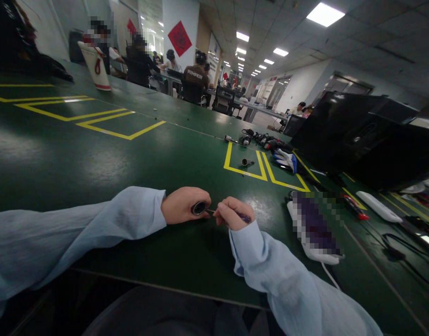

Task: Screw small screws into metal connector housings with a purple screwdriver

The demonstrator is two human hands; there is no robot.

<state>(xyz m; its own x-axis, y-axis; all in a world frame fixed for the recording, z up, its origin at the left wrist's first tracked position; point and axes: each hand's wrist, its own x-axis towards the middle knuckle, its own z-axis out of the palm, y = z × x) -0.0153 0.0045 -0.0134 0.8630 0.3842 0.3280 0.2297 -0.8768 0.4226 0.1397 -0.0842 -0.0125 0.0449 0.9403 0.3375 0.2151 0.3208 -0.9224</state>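
Left hand: left hand [181,205] lies on the green surface [95,158], fingers clenched around a small dark ring [199,208].
Right hand: right hand [231,213] just beside it, fingers grasping a thin purple-handled tool [235,214], its tip meeting the ring.
Ring: low between both hands, near the surface's front edge.
Behind: a small metal part [247,162] inside yellow lines [244,170]; gloves [286,159] to their right.

Bright rectangular ceiling light panels [324,14] light the room from above. Soft glare patches lie on the dark green matte surface [95,158]. The wide lens bends the edges, and the distance blurs.
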